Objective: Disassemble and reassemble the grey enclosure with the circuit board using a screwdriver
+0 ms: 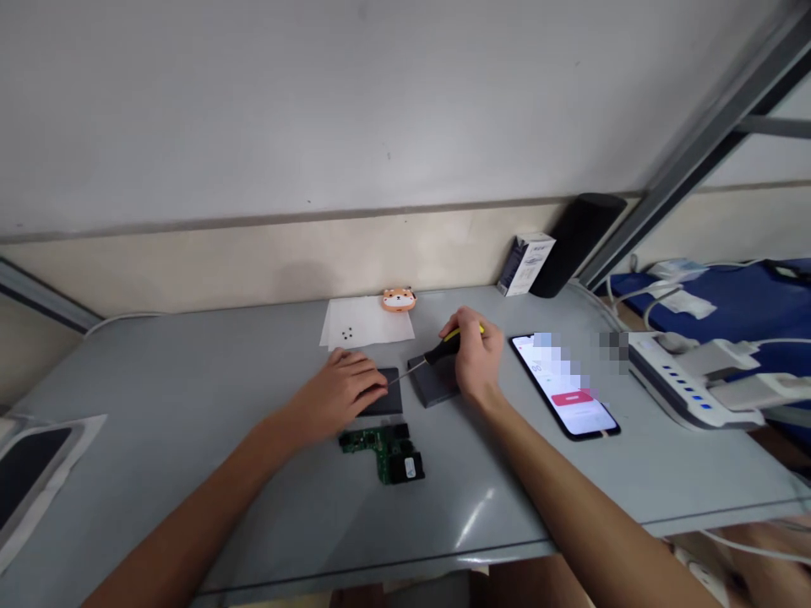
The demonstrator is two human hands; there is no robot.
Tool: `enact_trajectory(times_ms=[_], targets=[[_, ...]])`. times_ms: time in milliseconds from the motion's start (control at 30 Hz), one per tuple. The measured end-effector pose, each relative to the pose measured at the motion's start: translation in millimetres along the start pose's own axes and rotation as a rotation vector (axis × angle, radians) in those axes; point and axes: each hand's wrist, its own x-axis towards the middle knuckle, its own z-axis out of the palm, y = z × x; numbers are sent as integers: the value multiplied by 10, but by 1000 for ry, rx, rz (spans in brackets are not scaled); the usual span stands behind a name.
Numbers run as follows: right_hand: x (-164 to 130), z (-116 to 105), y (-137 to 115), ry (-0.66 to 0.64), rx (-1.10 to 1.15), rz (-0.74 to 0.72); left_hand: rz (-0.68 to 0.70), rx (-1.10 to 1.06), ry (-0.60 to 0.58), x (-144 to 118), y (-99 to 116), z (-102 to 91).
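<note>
My right hand (476,359) is closed around the black and yellow handle of a screwdriver (442,348). Its thin metal shaft slants down to the left and ends at the fingertips of my left hand (348,387). That hand is closed, fingers together, over a dark flat panel (389,404); what the fingertips pinch is too small to tell. Beside the panel, partly behind my right hand, lies a second dark shallow casing piece (432,387). Nearer to me rests a green circuit board (383,447) with black components and a small white label.
White paper (373,325) bearing several tiny dark screws (346,333) lies at the back, with an orange animal-faced case (399,299) on its edge. To the right are a lit phone (563,388), a power strip (690,380), a small box (525,263) and a black cylinder (578,245).
</note>
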Motion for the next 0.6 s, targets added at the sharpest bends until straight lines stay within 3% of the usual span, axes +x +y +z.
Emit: enact_trajectory(times_ms=[200,367,500,600], targets=[[122,-39,60,152,48,127,-109,124,91,484,-302,-264],[170,-48,118,187,35,187,-168,186,31,883,-398,-221],[178,-58,118,193,31,189,-179,148,-1,871,-418,-155],[175,-71,102,209,19,147,-164,89,87,665,-498,-178]])
